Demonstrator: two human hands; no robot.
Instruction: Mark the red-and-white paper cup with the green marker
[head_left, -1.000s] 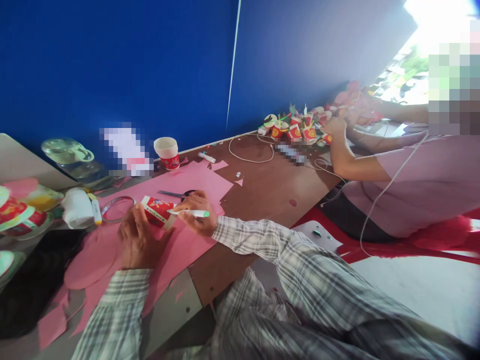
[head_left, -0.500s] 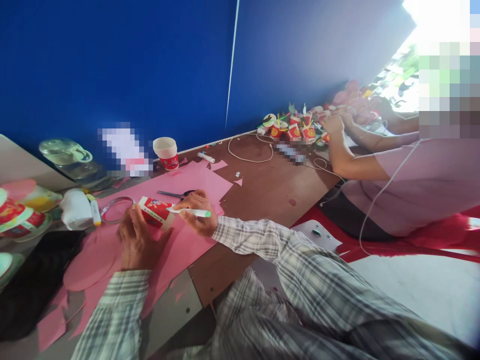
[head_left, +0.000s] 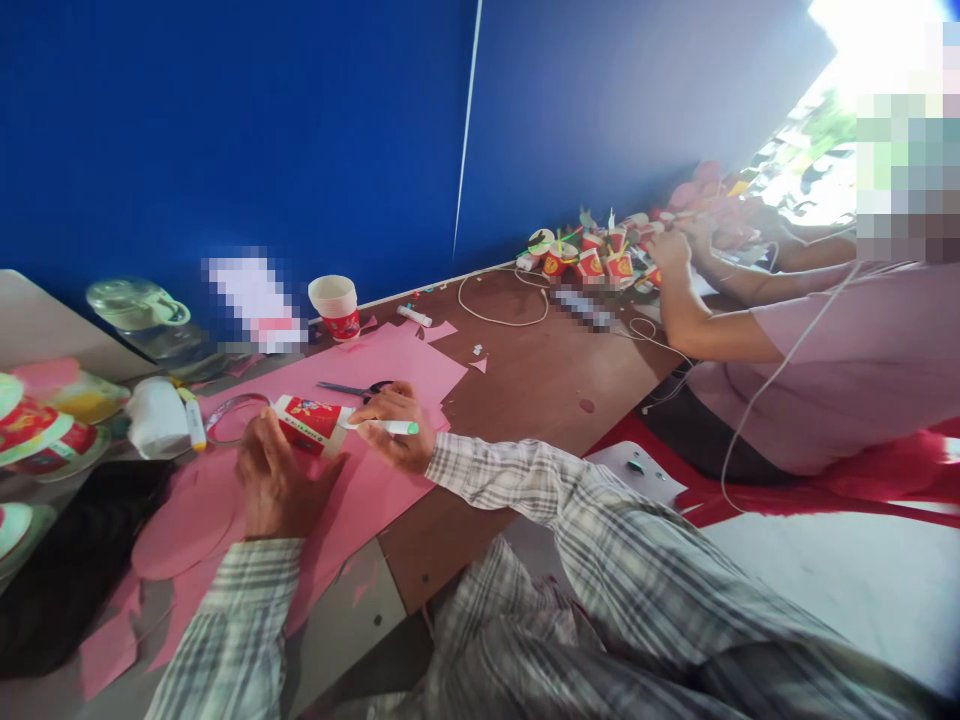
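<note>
My left hand (head_left: 274, 478) grips a red and white paper cup (head_left: 309, 425) lying on its side, fingers behind its base end and thumb below. In my right hand (head_left: 397, 425) is a white marker (head_left: 396, 427) with a green end, its tip held at the cup's right-hand end. Whether the tip touches the cup I cannot tell. Beneath both hands spread sheets of pink paper (head_left: 390, 355). Just beyond the cup lie dark scissors (head_left: 341, 388), partly covered by my right hand. A roll of clear tape (head_left: 214, 420) rests left of the cup.
Another paper cup (head_left: 335, 305) stands upright by the blue partition (head_left: 300, 130). A black tray-like object (head_left: 82, 560), a yellow-white marker (head_left: 195, 422) and a glass jug (head_left: 139, 310) are at left. At right, a co-worker's hands (head_left: 671, 250) are among several decorated cups (head_left: 589, 262).
The marker and my right hand have shifted very slightly along the cup's end. The cup has turned a little in my left hand. Otherwise the view has moved slightly.
</note>
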